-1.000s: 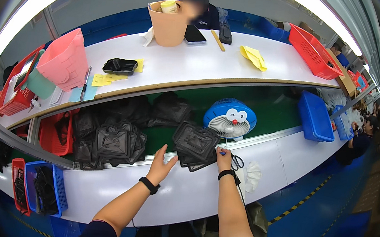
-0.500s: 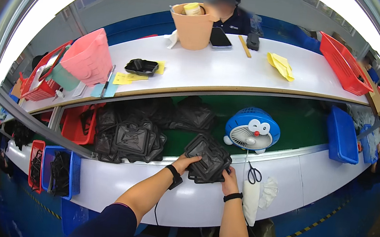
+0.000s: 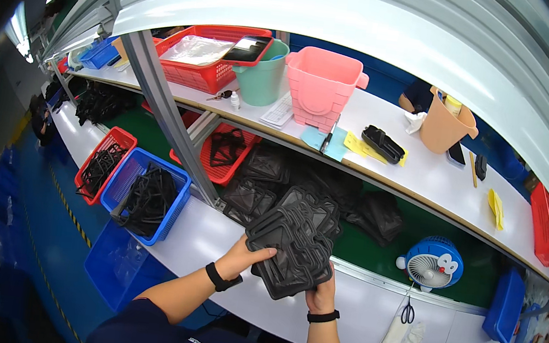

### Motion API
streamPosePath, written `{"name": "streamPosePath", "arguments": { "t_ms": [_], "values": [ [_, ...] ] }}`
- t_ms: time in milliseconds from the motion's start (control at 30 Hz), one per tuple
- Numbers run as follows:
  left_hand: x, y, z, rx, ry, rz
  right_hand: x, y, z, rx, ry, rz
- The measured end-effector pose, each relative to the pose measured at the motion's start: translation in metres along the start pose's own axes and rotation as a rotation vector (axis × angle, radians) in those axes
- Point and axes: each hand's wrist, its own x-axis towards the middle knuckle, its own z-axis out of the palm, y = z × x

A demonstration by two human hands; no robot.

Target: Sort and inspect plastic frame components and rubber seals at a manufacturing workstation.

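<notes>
Between both hands is a stack of black moulded plastic trays point(image 3: 289, 254), squarish and nested unevenly, tilted above the white bench. My left hand point(image 3: 243, 260) grips its left edge, thumb lying on the top tray. At the lower right edge, my right hand point(image 3: 322, 293) is closed on the same stack, with its fingers partly hidden underneath. Just behind the held stack, more black trays point(image 3: 377, 217) lie in piles on the green belt, partly covered by it.
Left of my arms stand a blue basket point(image 3: 177, 194) and a red basket point(image 3: 130, 141), both holding black parts. A blue fan point(image 3: 440, 255), scissors point(image 3: 408, 313) and a white cloth point(image 3: 390, 340) are to the right. Pink bin point(image 3: 321, 85) and green bin point(image 3: 264, 82) stand on the shelf.
My view has swung left, bringing the baskets nearer the middle. Both hands have carried the stack left, from near the fan to in front of the piled trays, still holding it.
</notes>
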Motion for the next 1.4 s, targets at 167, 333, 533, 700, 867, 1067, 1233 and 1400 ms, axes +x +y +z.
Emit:
{"name": "streamPosePath", "arguments": {
  "t_ms": [167,333,533,700,867,1067,1233,1400],
  "values": [
    [0.027,0.059,-0.083,0.075,0.235,0.25,0.101,0.068,0.064,-0.026,-0.095,0.017],
    [0.112,-0.011,-0.193,0.493,0.534,0.318,0.145,0.106,0.071,-0.745,0.246,-0.043],
    [0.143,-0.073,-0.167,1.021,0.902,0.363,0.043,0.069,0.046,-0.962,0.359,-0.168],
    [0.15,-0.076,-0.156,1.269,0.81,0.31,-0.006,0.009,-0.046,-0.975,0.588,-0.111],
    [0.16,-0.083,-0.166,1.22,0.856,0.219,0.036,-0.037,-0.12,-0.88,0.755,-0.068],
    [0.154,-0.071,-0.159,1.024,0.652,0.362,0.13,-0.076,-0.212,-0.996,1.055,-0.139],
    [0.09,-0.033,-0.096,0.882,0.599,0.611,0.183,-0.103,-0.231,-1.014,1.139,-0.26],
    [0.021,-0.093,-0.021,0.796,0.223,0.482,0.198,-0.086,-0.244,-0.878,1.054,-0.251]
  ]
}}
